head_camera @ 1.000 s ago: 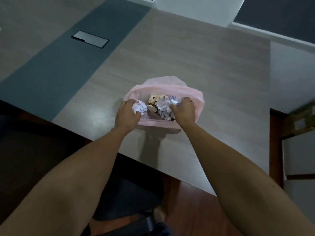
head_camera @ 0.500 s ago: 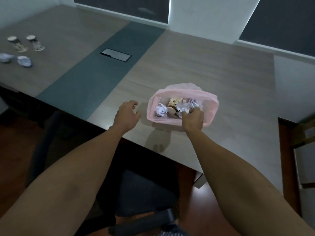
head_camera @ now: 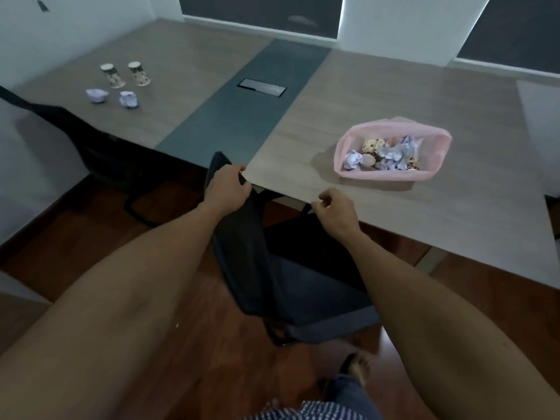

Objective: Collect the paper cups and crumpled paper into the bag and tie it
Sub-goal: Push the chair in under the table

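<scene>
head view: left hand [head_camera: 228, 187] gripping chair back [head_camera: 242, 237], right hand [head_camera: 336, 212] loosely curled, holding nothing; pink bag [head_camera: 391, 177] beyond right hand.

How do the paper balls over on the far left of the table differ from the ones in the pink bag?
The two crumpled paper balls on the far left lie loose and apart on the bare table, beside two upright paper cups. The crumpled paper in the pink bag is heaped together, touching tipped-over cups. The pink bag walls that heap in; nothing encloses the left pair. Both look whitish and crushed.
</scene>
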Motion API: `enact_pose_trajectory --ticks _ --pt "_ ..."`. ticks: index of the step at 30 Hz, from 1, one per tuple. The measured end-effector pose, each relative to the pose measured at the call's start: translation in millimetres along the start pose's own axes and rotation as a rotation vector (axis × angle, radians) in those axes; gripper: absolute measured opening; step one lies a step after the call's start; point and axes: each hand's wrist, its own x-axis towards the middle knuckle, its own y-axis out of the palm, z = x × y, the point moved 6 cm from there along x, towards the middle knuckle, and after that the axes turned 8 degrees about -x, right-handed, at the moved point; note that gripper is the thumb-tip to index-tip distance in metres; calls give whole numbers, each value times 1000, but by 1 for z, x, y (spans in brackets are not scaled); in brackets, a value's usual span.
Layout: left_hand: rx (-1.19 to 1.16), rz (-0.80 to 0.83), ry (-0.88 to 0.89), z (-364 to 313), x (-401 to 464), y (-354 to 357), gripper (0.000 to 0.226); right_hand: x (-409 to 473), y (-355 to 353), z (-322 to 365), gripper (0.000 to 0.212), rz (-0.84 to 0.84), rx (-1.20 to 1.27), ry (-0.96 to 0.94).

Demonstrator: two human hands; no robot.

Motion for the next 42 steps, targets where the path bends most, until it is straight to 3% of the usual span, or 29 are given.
enact_pose_trajectory --ticks 4,11,16,21,25,29,37,42 --pt "114 -62 -18 37 -22 -27 56 -43 31 40 42 128 -16 -99" --pt "29 37 -122 83 -32 -20 73 -104 84 86 91 489 -54 -209" --pt "-18 23 -106 86 -29 -8 67 -130 119 88 115 673 -95 -189" --pt "-58 -2 -110 89 -21 -5 61 -132 129 84 112 739 -44 -167" --pt "-73 -13 -132 88 -17 -3 58 -129 130 102 98 762 -188 -286" --pt "-67 8 -192 79 -21 2 57 -131 122 104 98 812 -249 -295" --pt "-198 69 -244 48 -42 31 58 -128 59 61 86 841 -310 -254" --pt "-367 127 -325 14 -59 66 45 -123 5 15 71 782 -358 -205"
